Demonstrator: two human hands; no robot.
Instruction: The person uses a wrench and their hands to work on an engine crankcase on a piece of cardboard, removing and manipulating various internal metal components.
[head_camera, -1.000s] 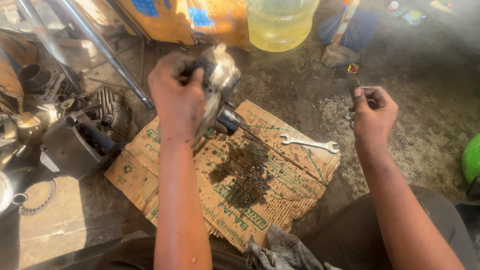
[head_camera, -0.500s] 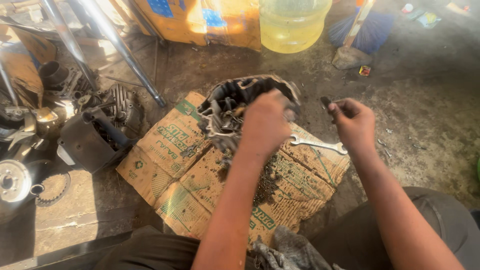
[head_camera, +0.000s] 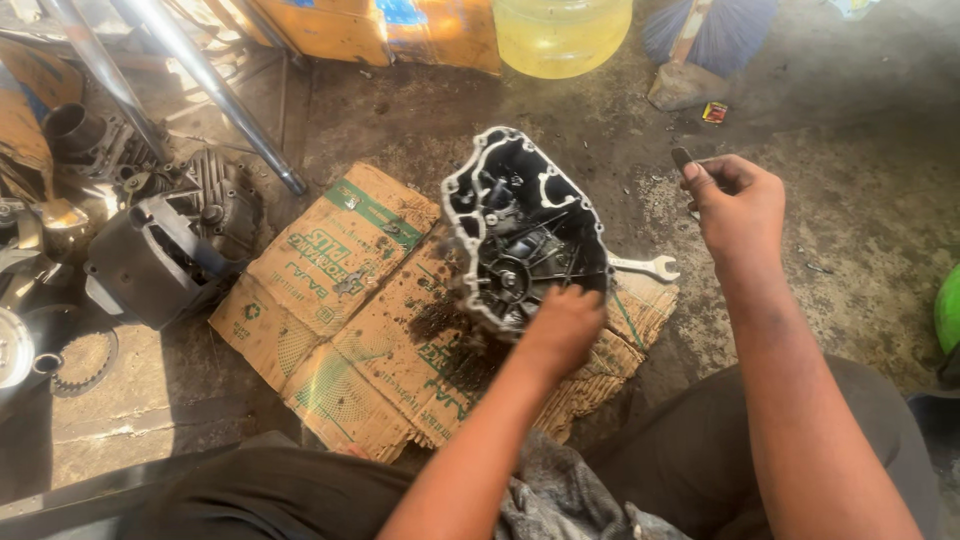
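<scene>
Gripping the oily grey metal engine cover (head_camera: 520, 235) with closed left hand (head_camera: 562, 325) on flattened brown cardboard (head_camera: 340, 300); pinching a small dark metal part (head_camera: 682, 160) in right hand (head_camera: 738, 205).

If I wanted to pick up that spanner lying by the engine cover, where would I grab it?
Probably by the open-ended head of the spanner, coming from the right. That end lies bare on the flattened cardboard, while the rest of the shank runs behind the rim of the engine cover, where the left hand rests. The right hand hovers nearby.
</scene>
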